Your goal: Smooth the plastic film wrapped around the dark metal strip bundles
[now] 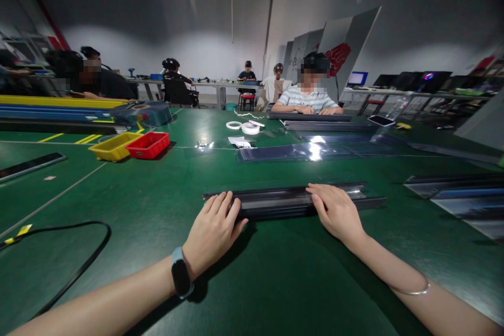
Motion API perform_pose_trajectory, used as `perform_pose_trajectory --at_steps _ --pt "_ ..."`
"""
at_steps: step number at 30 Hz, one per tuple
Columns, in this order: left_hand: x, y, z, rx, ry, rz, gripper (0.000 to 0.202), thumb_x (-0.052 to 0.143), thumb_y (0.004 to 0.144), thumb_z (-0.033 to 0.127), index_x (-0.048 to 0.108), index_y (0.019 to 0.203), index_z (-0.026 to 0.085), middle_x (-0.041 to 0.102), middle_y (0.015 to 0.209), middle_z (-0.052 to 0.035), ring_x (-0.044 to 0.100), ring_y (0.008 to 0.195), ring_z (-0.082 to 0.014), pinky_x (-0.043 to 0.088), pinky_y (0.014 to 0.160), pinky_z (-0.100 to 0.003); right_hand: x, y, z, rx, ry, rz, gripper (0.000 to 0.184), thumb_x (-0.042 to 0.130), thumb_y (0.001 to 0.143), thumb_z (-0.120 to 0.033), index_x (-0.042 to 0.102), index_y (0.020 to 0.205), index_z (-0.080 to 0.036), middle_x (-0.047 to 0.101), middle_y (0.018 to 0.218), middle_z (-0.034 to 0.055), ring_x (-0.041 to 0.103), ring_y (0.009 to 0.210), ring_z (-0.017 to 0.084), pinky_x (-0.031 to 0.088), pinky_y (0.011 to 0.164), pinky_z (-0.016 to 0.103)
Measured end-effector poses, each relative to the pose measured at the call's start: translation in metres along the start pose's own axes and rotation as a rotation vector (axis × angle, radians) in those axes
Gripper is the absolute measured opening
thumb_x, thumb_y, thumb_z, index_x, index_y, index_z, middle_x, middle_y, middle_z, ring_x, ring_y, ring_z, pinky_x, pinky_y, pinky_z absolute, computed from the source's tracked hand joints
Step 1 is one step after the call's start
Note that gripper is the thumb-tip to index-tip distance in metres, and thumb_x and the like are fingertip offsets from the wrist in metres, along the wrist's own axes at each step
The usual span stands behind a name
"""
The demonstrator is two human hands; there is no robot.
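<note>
A long black channel-shaped profile (275, 203) lies crosswise on the green table in front of me. A clear strip seems to sit in its channel. Over its left end my left hand (216, 223) is closed, fingers across the top and thumb along the near side. My right hand (337, 212) grips it right of the middle, with fingers reaching over to the far edge and thumb on the near side. The profile's right end sticks out past that hand. The fingertips of both hands are partly hidden.
Clear plastic strips (283, 153) and white tape rolls (250, 127) lie beyond the profile. Yellow (114, 147) and red (148, 145) trays stand left, near a phone (31, 166) and a black cable (94, 224). More profiles (464, 194) lie right. A co-worker (309, 97) sits opposite.
</note>
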State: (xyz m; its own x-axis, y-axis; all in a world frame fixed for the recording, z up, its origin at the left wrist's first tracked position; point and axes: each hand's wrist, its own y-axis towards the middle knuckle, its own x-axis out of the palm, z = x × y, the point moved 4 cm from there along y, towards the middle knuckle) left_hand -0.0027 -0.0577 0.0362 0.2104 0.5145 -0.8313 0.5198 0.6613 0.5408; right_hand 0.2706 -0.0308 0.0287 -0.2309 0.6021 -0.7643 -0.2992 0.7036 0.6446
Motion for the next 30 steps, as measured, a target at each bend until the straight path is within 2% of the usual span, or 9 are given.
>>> perform_pose_trajectory --at_steps 5,14,24,30 --pt "-0.0013 -0.0003 0.0008 0.006 -0.018 0.035 0.031 0.04 0.083 0.037 0.054 0.099 0.014 0.052 0.114 -0.0141 0.048 0.105 -0.0261 0.037 0.089 -0.044 0.0 -0.0007 0.0 0.013 -0.005 0.016 0.028 0.036 0.085 -0.028 0.06 0.097 -0.02 0.059 0.102 0.0057 0.053 0.095 0.019 0.038 0.082 0.035" --pt "0.0018 -0.0022 0.0007 0.013 -0.011 -0.002 0.03 0.04 0.083 0.035 0.054 0.099 0.014 0.056 0.107 -0.0127 0.051 0.099 -0.0235 0.035 0.091 -0.043 0.0033 -0.0027 0.0019 0.035 -0.002 -0.009 0.026 0.037 0.084 -0.027 0.06 0.089 -0.018 0.058 0.094 0.0069 0.05 0.088 0.019 0.037 0.078 0.033" --pt "0.0025 -0.0019 -0.0005 -0.001 -0.053 0.037 0.028 0.04 0.083 0.033 0.054 0.098 0.014 0.056 0.107 -0.0122 0.051 0.099 -0.0235 0.036 0.09 -0.043 0.0044 -0.0039 0.0019 0.007 -0.003 -0.026 0.027 0.036 0.085 -0.027 0.061 0.085 -0.017 0.059 0.087 0.0062 0.051 0.084 0.018 0.036 0.077 0.032" --pt "0.003 -0.0018 -0.0012 -0.021 -0.07 0.014 0.028 0.039 0.083 0.033 0.054 0.096 0.014 0.056 0.105 -0.0121 0.05 0.099 -0.0231 0.036 0.09 -0.043 0.0056 -0.0041 0.0024 0.013 -0.015 -0.037 0.028 0.036 0.085 -0.027 0.061 0.084 -0.017 0.06 0.086 0.0066 0.051 0.084 0.018 0.035 0.078 0.032"
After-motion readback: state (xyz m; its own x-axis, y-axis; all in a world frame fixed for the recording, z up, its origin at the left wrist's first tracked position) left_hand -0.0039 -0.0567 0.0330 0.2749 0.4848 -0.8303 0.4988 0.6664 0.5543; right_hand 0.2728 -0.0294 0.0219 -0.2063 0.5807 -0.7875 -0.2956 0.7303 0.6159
